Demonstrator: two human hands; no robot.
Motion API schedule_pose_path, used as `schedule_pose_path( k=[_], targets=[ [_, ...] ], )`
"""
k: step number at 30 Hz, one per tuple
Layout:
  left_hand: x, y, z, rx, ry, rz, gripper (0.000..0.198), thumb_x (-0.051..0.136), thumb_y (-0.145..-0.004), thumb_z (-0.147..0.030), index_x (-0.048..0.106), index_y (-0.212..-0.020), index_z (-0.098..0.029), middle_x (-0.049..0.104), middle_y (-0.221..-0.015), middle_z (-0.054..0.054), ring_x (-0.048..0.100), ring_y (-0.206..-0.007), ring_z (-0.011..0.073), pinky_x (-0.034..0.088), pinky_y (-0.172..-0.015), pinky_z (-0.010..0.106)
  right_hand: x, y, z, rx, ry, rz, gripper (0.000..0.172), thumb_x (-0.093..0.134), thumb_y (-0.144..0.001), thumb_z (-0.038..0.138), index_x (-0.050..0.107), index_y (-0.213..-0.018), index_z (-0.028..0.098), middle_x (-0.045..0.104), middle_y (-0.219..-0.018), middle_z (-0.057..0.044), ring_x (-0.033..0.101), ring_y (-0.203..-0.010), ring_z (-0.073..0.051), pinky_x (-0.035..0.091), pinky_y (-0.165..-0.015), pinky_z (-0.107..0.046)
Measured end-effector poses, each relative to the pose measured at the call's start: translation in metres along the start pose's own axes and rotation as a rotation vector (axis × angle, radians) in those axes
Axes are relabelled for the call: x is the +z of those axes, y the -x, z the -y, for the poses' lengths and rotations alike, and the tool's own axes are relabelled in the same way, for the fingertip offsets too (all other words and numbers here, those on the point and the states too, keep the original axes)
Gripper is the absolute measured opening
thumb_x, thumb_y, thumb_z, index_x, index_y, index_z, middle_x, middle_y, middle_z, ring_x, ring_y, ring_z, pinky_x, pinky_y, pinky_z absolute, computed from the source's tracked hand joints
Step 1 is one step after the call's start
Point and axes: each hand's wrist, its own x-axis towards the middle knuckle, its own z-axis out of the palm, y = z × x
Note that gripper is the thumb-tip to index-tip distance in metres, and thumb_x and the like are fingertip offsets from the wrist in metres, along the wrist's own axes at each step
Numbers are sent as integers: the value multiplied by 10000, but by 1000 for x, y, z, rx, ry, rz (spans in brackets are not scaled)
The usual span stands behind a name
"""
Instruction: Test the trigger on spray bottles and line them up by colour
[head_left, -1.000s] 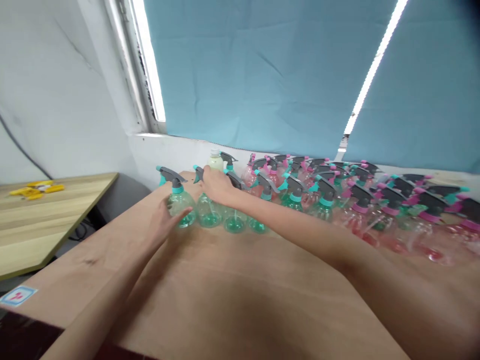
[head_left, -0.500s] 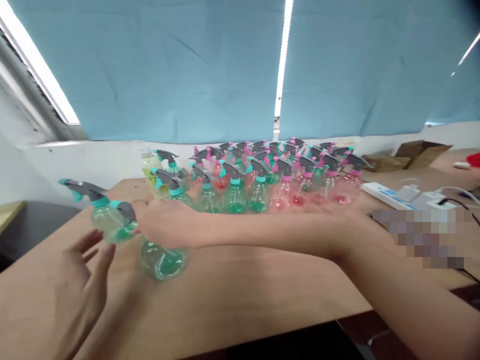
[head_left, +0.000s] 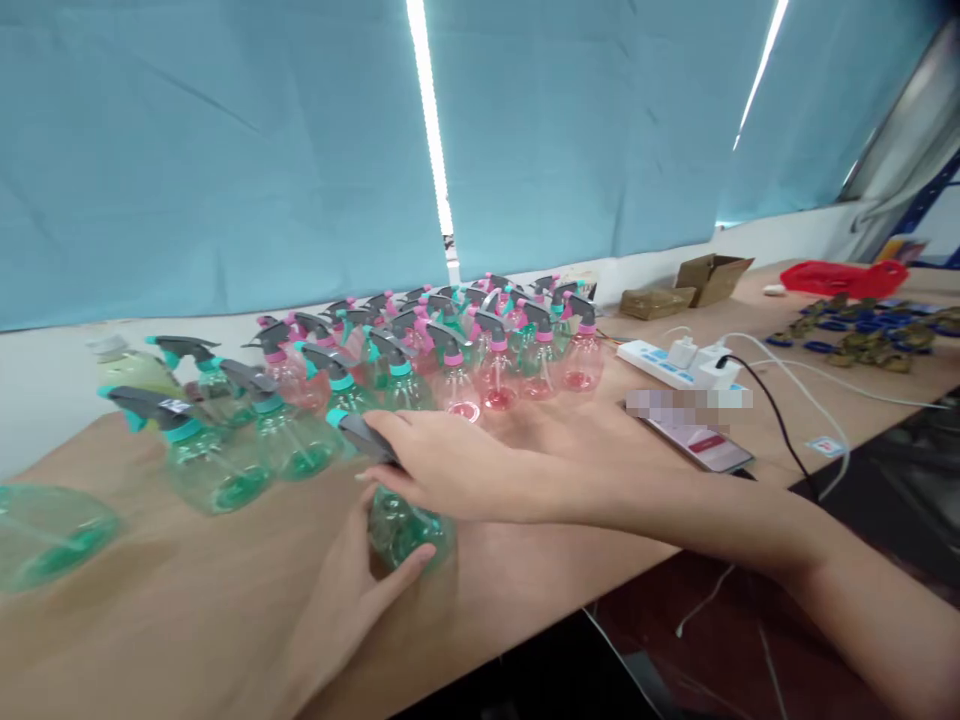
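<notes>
A clear green spray bottle (head_left: 411,528) with a grey trigger head and teal collar is between my hands near the table's front. My right hand (head_left: 442,460) is closed over its spray head from above. Around the lower body curls my left hand (head_left: 352,590), thumb on the near side and fingers mostly hidden behind the bottle. A little green liquid shows in the bottom of nearby bottles. To the left stand another green spray bottle (head_left: 217,475) and, cut off by the picture's edge, a further green bottle (head_left: 56,535).
Rows of green spray bottles and pink spray bottles (head_left: 499,375) stand behind my hands. On the right are a phone (head_left: 694,440), a white power strip (head_left: 660,362) with cables, an open cardboard box (head_left: 712,280) and a red tray (head_left: 840,278). The wooden table (head_left: 525,570) ends in front.
The view has turned to the right. My left hand, open beside a green bottle before, is now around the bottle under my right hand.
</notes>
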Motion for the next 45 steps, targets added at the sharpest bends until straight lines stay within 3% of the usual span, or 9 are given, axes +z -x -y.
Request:
schedule_pose_path(
  k=[5,9,13,16,20,24,29,37,45],
  targets=[
    [46,-12,-14,-20,119,182,653,670,-821,-490,373,-1368,-291,595,-1306,90,550,-1235,350,455,-1003,514,-17,34,-50,42,-273,-51,399,619,-864,443,568,-1152,171,681,-1041,-60,634,-892,-198,485,-727,-319],
    [66,-25,-14,43,131,220,719,670,-841,-491,316,-1434,-293,549,-1362,107,551,-1229,353,463,-975,516,-21,45,-75,106,-577,-49,487,741,-762,390,576,-1175,193,675,-1084,-43,644,-938,-180,510,-797,-323],
    [79,-40,-18,145,115,231,814,696,-827,-498,254,-1477,-289,477,-1431,135,458,-1314,361,392,-1039,532,-15,41,-86,211,-700,-100,398,765,-732,399,612,-1035,192,651,-911,-8,609,-793,-154,488,-698,-303],
    [85,-49,-17,210,133,235,841,715,-810,-507,257,-1480,-287,450,-1452,141,420,-1341,366,356,-1066,539,-8,32,-93,177,-724,-134,335,706,-789,422,601,-1002,187,614,-870,-1,578,-765,-147,473,-688,-302],
    [88,-58,-8,210,138,240,843,722,-787,-547,301,-1465,-277,497,-1411,144,462,-1304,376,389,-1036,539,8,18,-103,113,-705,-226,227,643,-815,302,576,-1005,198,621,-931,-17,591,-845,-171,494,-781,-337],
    [84,-60,3,228,87,254,840,667,-818,-599,276,-1475,-250,433,-1466,162,394,-1350,390,351,-1051,576,23,8,-109,44,-686,-282,230,569,-749,163,574,-976,204,631,-916,-20,595,-826,-178,506,-800,-360],
    [74,-58,14,229,-35,289,856,670,-805,-629,279,-1469,-256,511,-1372,155,484,-1255,390,410,-994,576,25,0,-110,17,-743,-220,288,515,-707,124,603,-971,201,604,-815,-4,578,-764,-169,518,-765,-356],
    [74,-53,23,266,-277,317,809,670,-791,-647,373,-1405,-212,527,-1335,168,495,-1226,401,419,-978,591,16,3,-109,92,-911,-89,450,494,-699,72,641,-1105,199,675,-1041,-38,620,-874,-164,514,-782,-323],
    [74,-55,21,274,-363,356,816,600,-824,-678,400,-1385,-120,520,-1348,225,474,-1252,403,402,-1011,572,24,2,-108,35,-1029,-162,392,475,-676,91,666,-994,216,670,-1005,-28,630,-920,-165,522,-836,-340]
  ],
)
